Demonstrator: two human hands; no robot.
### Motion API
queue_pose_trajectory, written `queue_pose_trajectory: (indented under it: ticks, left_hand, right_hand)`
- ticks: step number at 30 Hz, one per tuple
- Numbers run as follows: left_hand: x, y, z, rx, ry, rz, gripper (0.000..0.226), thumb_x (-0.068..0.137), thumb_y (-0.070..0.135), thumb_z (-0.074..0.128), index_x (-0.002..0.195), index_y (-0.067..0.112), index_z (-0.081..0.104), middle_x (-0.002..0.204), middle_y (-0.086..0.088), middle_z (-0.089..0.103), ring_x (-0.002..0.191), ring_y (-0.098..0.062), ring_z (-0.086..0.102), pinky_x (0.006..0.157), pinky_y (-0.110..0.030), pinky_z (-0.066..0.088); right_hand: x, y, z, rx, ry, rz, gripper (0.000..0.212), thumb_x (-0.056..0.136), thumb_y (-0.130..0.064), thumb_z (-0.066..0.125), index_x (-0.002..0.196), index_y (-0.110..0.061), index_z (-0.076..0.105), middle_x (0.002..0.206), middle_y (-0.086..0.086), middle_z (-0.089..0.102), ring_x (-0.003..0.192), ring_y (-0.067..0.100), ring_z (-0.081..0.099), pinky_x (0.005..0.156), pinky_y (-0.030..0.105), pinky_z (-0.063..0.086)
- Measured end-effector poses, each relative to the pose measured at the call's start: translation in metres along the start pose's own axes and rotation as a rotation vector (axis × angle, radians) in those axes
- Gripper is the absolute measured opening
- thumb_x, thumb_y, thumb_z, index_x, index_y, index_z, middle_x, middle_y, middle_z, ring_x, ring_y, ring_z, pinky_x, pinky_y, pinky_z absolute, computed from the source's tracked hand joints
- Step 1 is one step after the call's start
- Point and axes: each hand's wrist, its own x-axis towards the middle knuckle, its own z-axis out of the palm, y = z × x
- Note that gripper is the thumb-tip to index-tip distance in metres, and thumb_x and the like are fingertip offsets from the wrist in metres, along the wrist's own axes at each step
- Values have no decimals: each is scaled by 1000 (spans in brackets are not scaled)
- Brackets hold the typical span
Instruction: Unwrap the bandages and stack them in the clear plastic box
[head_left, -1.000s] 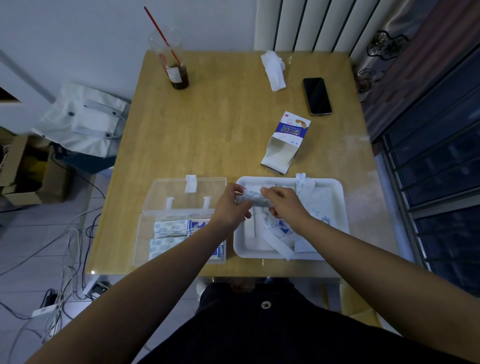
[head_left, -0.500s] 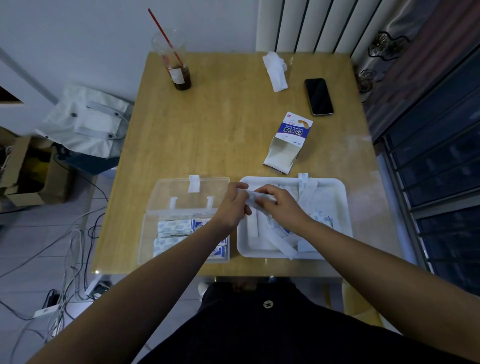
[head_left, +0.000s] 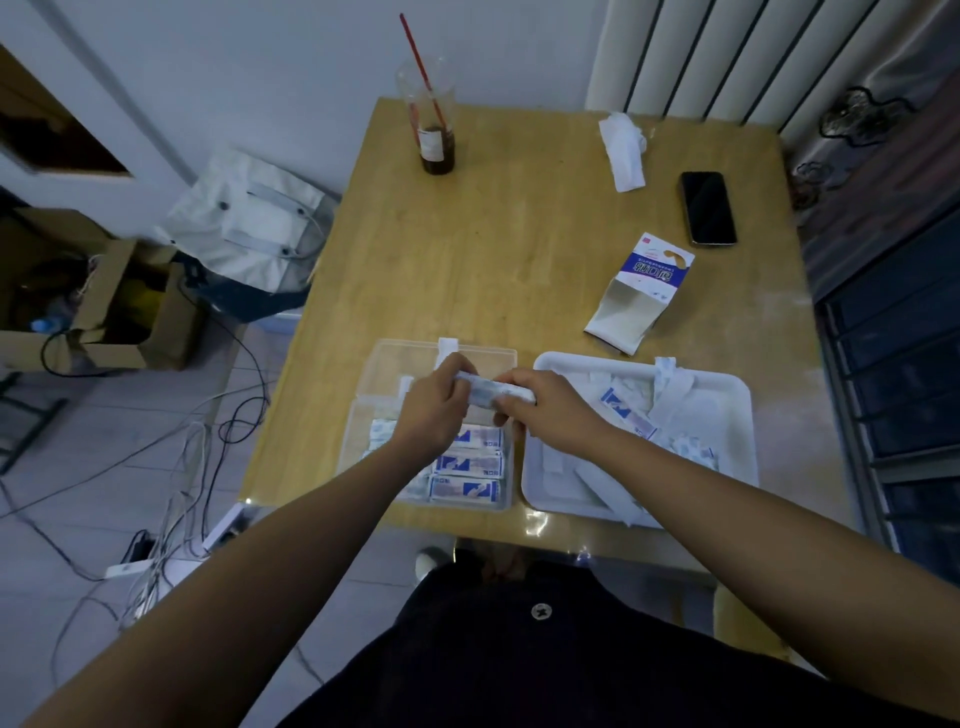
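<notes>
A small white bandage strip (head_left: 493, 391) is held level above the clear plastic box (head_left: 506, 358). My left hand (head_left: 434, 410) pinches its left end and my right hand (head_left: 545, 410) pinches its right end. The box lies open near the table's front edge, its lid folded back; several blue-and-white bandages (head_left: 467, 465) are stacked in its front half. To the right, a white tray (head_left: 737, 395) holds loose bandages and torn white wrappers (head_left: 670, 389).
On the wooden table (head_left: 519, 249) lie an opened bandage carton (head_left: 641, 293), a black phone (head_left: 707, 208), a crumpled tissue (head_left: 623, 143) and a plastic cup with a red straw (head_left: 434, 130). Cables, a cardboard box and a white bag sit on the floor at left.
Both hands moved left with the bandage strip, from over the tray's left edge to above the clear box. The camera view also shifted.
</notes>
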Motion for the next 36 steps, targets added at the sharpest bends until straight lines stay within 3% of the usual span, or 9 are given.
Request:
queue_pose_trajectory:
  ticks: [4,7,11,15,20,25,28,32,36]
  left_hand:
    - [-2,-14,-22,111,-44,-4,14,95,21,39,87,20,50,69,-13,59,59,-23,50,56,-34,32]
    - [-5,-28,-33,147,-28,15,12,98,17,42,89,21,47,57,-2,47,50,-15,40,49,-31,26]
    - [-10,-42,-44,139,79,5,11,97,19,44,92,19,54,56,0,47,50,-16,42,51,-31,28]
    - [-15,-55,-60,109,88,5,10,96,21,50,94,22,60,61,-3,60,56,-24,55,51,-29,36]
    - [-18,-77,-78,37,176,-118,11,95,29,53,96,19,58,50,1,45,44,-16,37,46,-27,27]
    - [-26,-95,-88,86,190,-181,16,93,25,56,107,17,53,54,3,45,49,-13,42,48,-29,26]
    - [-31,-99,-88,91,151,-166,18,91,23,58,108,18,54,55,3,47,50,-12,42,48,-29,26]
    - [-32,-99,-91,89,110,-161,23,87,19,60,109,18,52,56,2,49,51,-15,44,50,-29,30]
    - [-30,-99,-92,140,115,-160,25,85,16,60,108,18,51,58,1,53,54,-16,49,51,-31,35]
  right_hand:
    - [10,-12,17,-74,-25,5,14,98,-17,49,106,-14,61,78,-6,66,66,3,56,61,21,41]
    - [17,-21,35,-17,-79,89,16,99,-20,46,114,-20,53,79,-5,66,63,5,55,61,24,43]
    - [21,-27,49,167,-4,183,14,96,-22,56,108,-15,58,83,3,74,58,16,62,57,32,48]
    - [22,-29,59,296,48,277,17,94,-19,62,100,-3,64,87,13,74,53,13,61,47,22,43]
    - [22,-28,74,211,62,290,13,94,-13,60,85,-5,61,80,11,73,45,8,58,43,18,41]
    - [29,-35,101,117,16,324,18,93,-12,61,78,-2,58,74,20,70,49,5,64,42,18,42]
    - [33,-43,118,34,-23,312,25,92,-15,63,72,-5,51,71,11,72,45,10,63,46,21,46]
    - [33,-36,127,-95,-55,371,23,92,-13,59,71,-5,63,70,8,73,55,22,68,60,28,57]
    - [34,-28,128,-328,-110,407,34,89,-16,54,58,-9,65,49,-4,65,47,11,63,62,22,52]
